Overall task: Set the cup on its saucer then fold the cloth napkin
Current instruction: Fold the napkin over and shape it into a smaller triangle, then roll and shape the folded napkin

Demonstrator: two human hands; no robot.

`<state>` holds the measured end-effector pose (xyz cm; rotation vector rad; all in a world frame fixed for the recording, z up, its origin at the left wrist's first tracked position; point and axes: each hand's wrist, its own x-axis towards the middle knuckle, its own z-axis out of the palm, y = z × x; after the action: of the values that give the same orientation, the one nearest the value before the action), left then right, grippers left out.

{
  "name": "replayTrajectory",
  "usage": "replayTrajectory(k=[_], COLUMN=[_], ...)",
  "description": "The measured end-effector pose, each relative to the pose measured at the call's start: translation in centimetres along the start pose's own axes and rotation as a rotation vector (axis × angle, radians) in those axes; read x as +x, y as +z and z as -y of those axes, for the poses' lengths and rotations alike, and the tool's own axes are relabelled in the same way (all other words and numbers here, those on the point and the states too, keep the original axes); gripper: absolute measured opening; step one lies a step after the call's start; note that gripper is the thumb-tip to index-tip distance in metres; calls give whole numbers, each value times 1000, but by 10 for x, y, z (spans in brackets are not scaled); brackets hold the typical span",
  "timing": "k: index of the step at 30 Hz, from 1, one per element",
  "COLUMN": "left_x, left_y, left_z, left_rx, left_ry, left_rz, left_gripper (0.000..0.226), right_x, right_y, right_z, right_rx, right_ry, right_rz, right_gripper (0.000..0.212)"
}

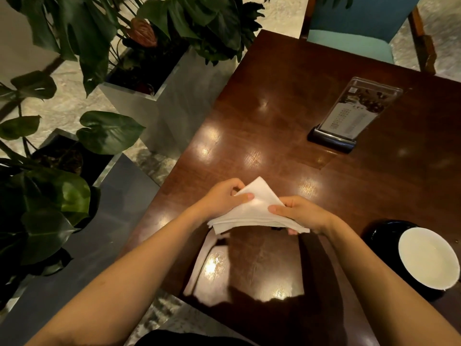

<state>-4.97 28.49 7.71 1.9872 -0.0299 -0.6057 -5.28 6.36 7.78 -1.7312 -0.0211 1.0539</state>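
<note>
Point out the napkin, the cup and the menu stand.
napkin (252, 213), head view, middle of the folded cloth.
cup (427, 258), head view, its white inside.
menu stand (349, 118), head view, the printed card.

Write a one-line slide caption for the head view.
Left hand and right hand pinch the folded white napkin over the wooden table; cup sits on its saucer.

Your left hand (224, 197) and right hand (303, 214) pinch the folded napkin (252, 212) between them, thumbs on top, over the table (274, 96). Right of your grip, the cup (427, 258) sits on its saucer (381, 232); beyond the grip stands a menu holder (349, 118).
</note>
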Motion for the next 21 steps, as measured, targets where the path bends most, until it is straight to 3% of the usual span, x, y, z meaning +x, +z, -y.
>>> replayTrajectory(k=[5, 7, 14, 21], left_x=[-12, -14, -7, -11], left_y=[3, 2, -5, 15], left_z=[5, 7, -6, -18], left_rx=[-425, -548, -492, -146], left_ry=[-270, -268, -202, -102], left_rz=[531, 606, 605, 457], left_gripper=[27, 21, 23, 25], right_x=[-10, -15, -31, -49], right_y=[-14, -20, -44, -73], right_z=[1, 2, 3, -4], right_rx=[-43, -24, -41, -224], right_ry=[-8, -7, 12, 103], right_rz=[-76, -46, 29, 27], right_gripper=[24, 22, 21, 28])
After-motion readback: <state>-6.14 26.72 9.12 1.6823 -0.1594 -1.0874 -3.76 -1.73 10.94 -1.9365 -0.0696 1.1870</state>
